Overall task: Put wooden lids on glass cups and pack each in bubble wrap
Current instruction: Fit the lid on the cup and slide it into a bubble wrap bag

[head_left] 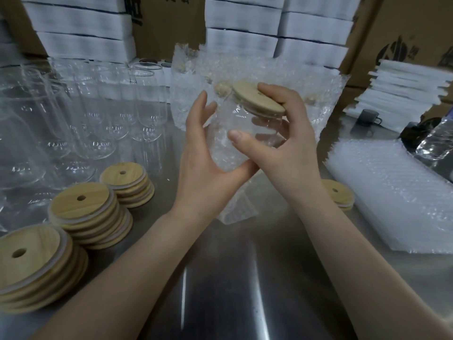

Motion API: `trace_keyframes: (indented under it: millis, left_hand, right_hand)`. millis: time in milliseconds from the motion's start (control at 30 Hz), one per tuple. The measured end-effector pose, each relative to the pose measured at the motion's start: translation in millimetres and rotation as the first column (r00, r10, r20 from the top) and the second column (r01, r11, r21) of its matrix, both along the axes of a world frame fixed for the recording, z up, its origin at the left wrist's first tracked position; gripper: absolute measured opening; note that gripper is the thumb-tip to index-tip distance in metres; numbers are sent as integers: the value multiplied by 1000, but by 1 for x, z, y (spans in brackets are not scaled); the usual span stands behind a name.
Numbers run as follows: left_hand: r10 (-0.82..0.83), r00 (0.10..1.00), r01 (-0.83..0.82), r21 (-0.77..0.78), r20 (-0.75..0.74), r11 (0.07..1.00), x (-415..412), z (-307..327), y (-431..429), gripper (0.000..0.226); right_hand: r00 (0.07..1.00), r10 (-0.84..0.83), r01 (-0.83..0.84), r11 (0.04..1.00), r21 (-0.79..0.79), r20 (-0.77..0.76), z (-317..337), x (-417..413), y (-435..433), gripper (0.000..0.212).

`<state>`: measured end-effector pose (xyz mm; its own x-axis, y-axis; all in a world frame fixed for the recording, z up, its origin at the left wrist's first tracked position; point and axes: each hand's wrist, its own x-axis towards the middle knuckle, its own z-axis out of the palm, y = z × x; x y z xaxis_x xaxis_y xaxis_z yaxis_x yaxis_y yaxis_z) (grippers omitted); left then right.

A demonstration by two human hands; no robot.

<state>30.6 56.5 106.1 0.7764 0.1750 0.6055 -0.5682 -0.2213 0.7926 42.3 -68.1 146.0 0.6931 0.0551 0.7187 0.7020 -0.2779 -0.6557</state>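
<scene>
Our right hand (282,148) is clamped on the glass cup (245,119): the thumb presses the near wall, the fingers curl round the far side, and one lies over the edge of the wooden lid (257,98). Our left hand (203,155) supports it from below, fingers fairly straight along the side and the thumb running under the base. The cup is tilted in the air above the metal table (220,278), with its lid already seated and pointing away to the right. A piece of bubble wrap (236,207) hangs beneath the base, and we cannot tell how far the cup has entered it.

We judge the cup light but rigid, smooth and breakable. The lid may only sit by friction, so a finger over its rim while the body is held at mid-height seems the safe hold. The wrap is limp and will need opening by hand.

Stacks of lids (85,212) stand near left, with rows of empty glass cups (103,114) behind them. Wrapped cups (182,89) stand just beyond our hands. To the right lie a pile of bubble wrap sheets (392,192), a few more lids (339,193) and a water bottle (434,141). The bare glasses on the left are what a careless elbow could knock
</scene>
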Motion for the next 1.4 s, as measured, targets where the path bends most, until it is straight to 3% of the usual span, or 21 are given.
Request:
trace_keyframes:
  millis: [100,233,333,433,600,800,1100,1400]
  left_hand:
    - [19,999,-17,68,-25,998,3,0,0,120]
    - [131,981,-80,319,-144,944,6,-6,-2,141]
    - [185,969,-109,387,-165,916,6,-11,-8,134]
    - [195,972,-147,311,-129,939,6,-12,-9,108]
    - [188,976,-157,241,-114,958,7,-9,-7,99]
    - [130,984,-119,96,-117,988,2,-1,-10,85]
    - [36,977,-43,-32,-212,999,1,6,-9,99]
    - [-50,969,28,-93,-241,995,6,6,-2,103]
  right_hand:
    - [996,-59,56,997,43,64,2,1,-2,61]
    - [973,-169,144,977,156,159,7,3,-10,57]
    - [962,-224,182,953,244,157,9,4,-13,55]
    - [962,-214,177,963,204,172,10,2,-11,55]
    - [957,-201,194,980,54,208,7,-4,-4,58]
    - [975,-174,179,984,-26,138,6,-7,1,61]
    - [988,-153,150,980,-129,-13,2,-5,7,61]
    - [983,-180,171,965,-199,-28,0,-2,7,56]
